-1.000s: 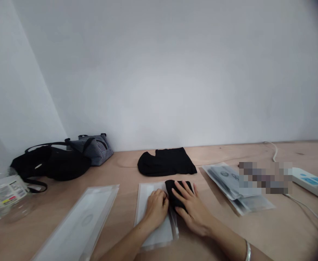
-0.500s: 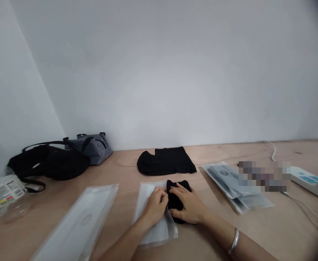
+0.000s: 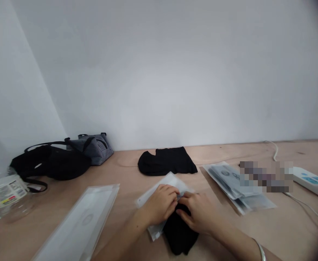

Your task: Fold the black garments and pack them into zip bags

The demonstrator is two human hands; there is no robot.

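My left hand (image 3: 160, 204) is closed on a clear plastic zip bag (image 3: 167, 183), lifted off the wooden table and tilted. My right hand (image 3: 199, 214) is closed on a folded black cloth (image 3: 179, 235) at the bag's open end. The lower part of the cloth hangs out below both hands. How far the cloth reaches into the bag is hidden by my fingers. A second black garment (image 3: 167, 161) lies flat on the table just behind my hands.
A stack of empty clear bags (image 3: 80, 224) lies at the front left. Filled bags (image 3: 237, 185) lie to the right. Black and striped bags (image 3: 66, 159) sit at the back left, a clear container (image 3: 1, 195) at the far left, and a white device (image 3: 311, 181) with a cable at the right.
The plastic bag has been lifted off the table and tilted. Both hands and the black cloth moved nearer to me, and the cloth now hangs below the bag's opening.
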